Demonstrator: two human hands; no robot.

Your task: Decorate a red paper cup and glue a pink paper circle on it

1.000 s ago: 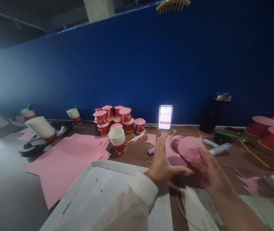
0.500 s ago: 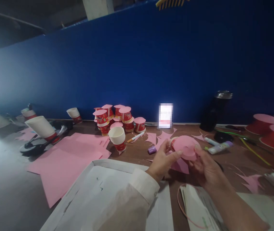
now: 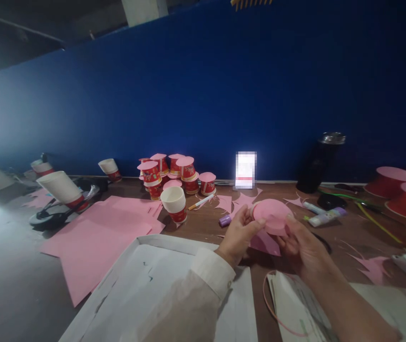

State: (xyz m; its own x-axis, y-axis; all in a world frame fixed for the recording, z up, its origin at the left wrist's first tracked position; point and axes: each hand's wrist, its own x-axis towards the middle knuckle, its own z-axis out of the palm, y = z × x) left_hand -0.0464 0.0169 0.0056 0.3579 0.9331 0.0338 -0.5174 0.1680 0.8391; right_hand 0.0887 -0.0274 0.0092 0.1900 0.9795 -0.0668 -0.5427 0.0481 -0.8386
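A pink paper disc (image 3: 273,214) lies over the end of a paper cup, tilted toward me. Little of the cup shows, just a sliver at the disc's left edge. My left hand (image 3: 239,236) is closed around the cup, its thumb pressing on the disc's lower left edge. At the right edge, my right hand (image 3: 304,247) pinches the disc between thumb and fingers. Pink paper scraps (image 3: 265,243) lie on the table beneath. Left of my hands stands an upright stack of paper cups (image 3: 173,204), with a purple cap (image 3: 225,220) nearby.
Several red cups with pink discs (image 3: 151,173) are piled by the blue partition (image 3: 203,95). Pink sheets (image 3: 106,232) and a white tray (image 3: 146,240) lie left. A black bottle (image 3: 315,164), a glue stick (image 3: 327,217) and larger pink-topped red tubs (image 3: 393,183) stand or lie right.
The disc and cup have tilted slightly, so less of the cup's red side shows. Both hands keep nearly the same place and grip.
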